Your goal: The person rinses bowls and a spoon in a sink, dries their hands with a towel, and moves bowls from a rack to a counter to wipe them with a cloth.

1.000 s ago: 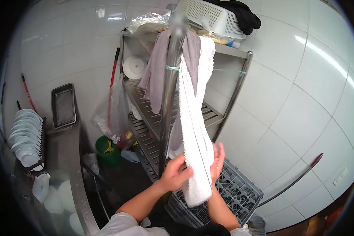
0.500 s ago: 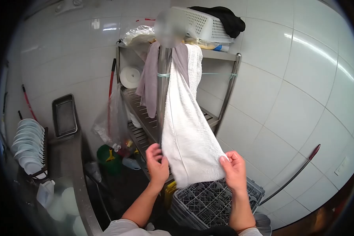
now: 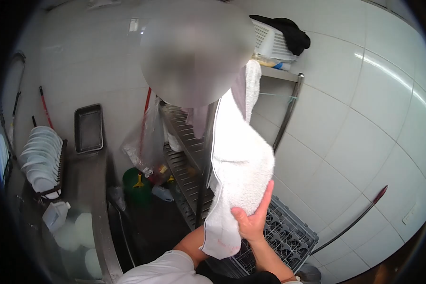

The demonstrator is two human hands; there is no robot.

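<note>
Towel (image 3: 239, 161), white, soft and bumpy, hangs from the top of the shiny metal shelf (image 3: 181, 137). Our right hand (image 3: 252, 220) squeezes a fat bunch of it, thumb and fingers wrapped round. Below the grip a flat corner dangles. Our left hand hides behind the cloth, so we cannot tell its grip. Under the grip sits a grey plastic crate (image 3: 291, 232) full of square holes.

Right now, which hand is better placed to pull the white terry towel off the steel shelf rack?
Probably the right hand: it clasps the white terry towel in plain view, thumb over it. The left hand is hidden behind the cloth, grip unclear.
</note>
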